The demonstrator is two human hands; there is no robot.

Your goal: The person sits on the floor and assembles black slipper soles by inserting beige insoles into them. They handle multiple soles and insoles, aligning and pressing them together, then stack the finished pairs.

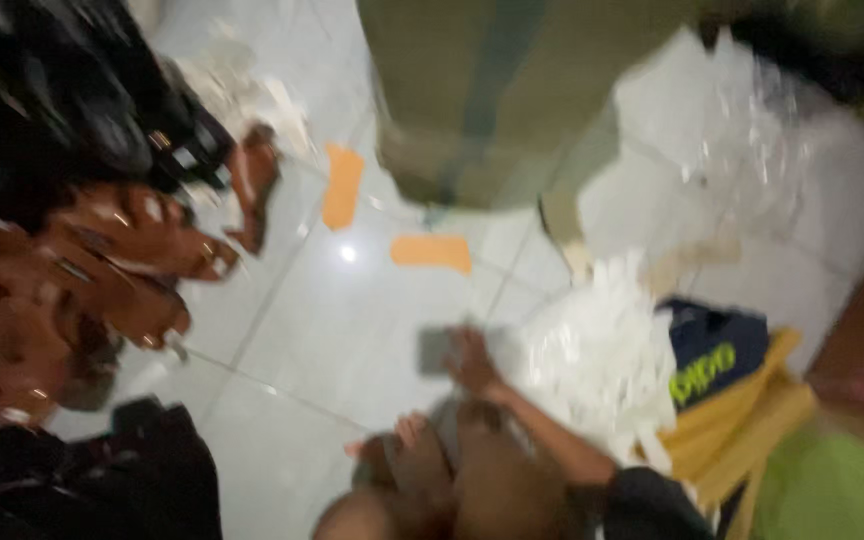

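View: a blurred look down onto a pale tiled floor [332,330] is given, so fine detail is lost throughout
Right hand: the right hand [472,362] is seen low in the middle, reached out over the floor from a bare forearm and a dark sleeve
Right fingers: they are closed around a small grey flat object [436,349]; whether it is pinched or gripped in the whole hand cannot be told through the blur
Grey object: it is held just above the tiles, to the left of the hand and close beside a heap of white paper pieces [592,360]
Left hand: it cannot be made out with certainty; the state of its fingers cannot be told
Legs: a bare knee and foot [422,470] are seen at the bottom edge, just below the right hand
Sandals: a pile of brown and black sandals [102,250] is spread along the left side, well apart from the hand
Orange pieces: two orange flat pieces [432,252] are laid on the tiles beyond the hand
Carton: an olive cardboard box [492,100] is stood at the top
Plastic: clear crumpled plastic [752,130] is seen at the upper right
Right side: a dark blue bag [717,350] is laid on yellow strips [742,420], next to the white heap
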